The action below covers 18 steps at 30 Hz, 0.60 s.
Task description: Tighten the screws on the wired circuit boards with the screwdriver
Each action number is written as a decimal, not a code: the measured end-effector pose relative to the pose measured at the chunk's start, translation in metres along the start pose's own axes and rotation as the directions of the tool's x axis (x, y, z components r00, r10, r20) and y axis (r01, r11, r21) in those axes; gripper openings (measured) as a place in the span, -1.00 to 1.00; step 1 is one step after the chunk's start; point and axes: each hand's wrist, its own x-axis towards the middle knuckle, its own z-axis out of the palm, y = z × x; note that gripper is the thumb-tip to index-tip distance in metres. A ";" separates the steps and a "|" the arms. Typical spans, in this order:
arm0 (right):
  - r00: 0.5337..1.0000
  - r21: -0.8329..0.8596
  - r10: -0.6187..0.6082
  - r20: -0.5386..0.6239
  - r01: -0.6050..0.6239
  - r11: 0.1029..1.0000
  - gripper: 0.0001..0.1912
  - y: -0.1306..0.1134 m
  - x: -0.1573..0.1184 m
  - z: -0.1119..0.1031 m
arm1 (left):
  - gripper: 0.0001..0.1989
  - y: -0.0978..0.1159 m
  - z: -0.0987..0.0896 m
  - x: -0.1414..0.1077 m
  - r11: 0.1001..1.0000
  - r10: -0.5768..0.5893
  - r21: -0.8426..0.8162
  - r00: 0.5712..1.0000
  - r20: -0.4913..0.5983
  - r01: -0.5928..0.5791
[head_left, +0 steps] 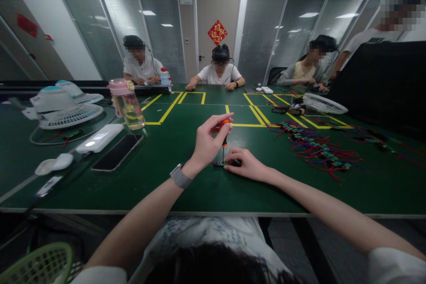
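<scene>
An upright screwdriver (pixel 225 138) with an orange and black handle is held near its top by my left hand (pixel 208 139), which has a watch at the wrist. Its thin shaft points down onto a small green circuit board (pixel 219 164) lying on the green table (pixel 159 195). My right hand (pixel 246 164) rests low at the right side of that board, thumb and fingers pinched at its edge. A small black part shows beside the right fingers; its shape is partly hidden.
Wired circuit boards (pixel 319 146) lie in a row at the right. At the left are a phone (pixel 118 153), a white power strip (pixel 100 138), a bottle (pixel 128 106) and fans (pixel 68 108). Several people are across the table. A dark screen (pixel 382 84) stands at right.
</scene>
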 end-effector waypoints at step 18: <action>1.000 0.003 0.017 -0.001 -0.017 1.000 -0.86 -0.002 0.001 0.001 | -0.73 0.021 -0.024 0.034 0.430 0.241 0.666 0.788 0.566 -0.610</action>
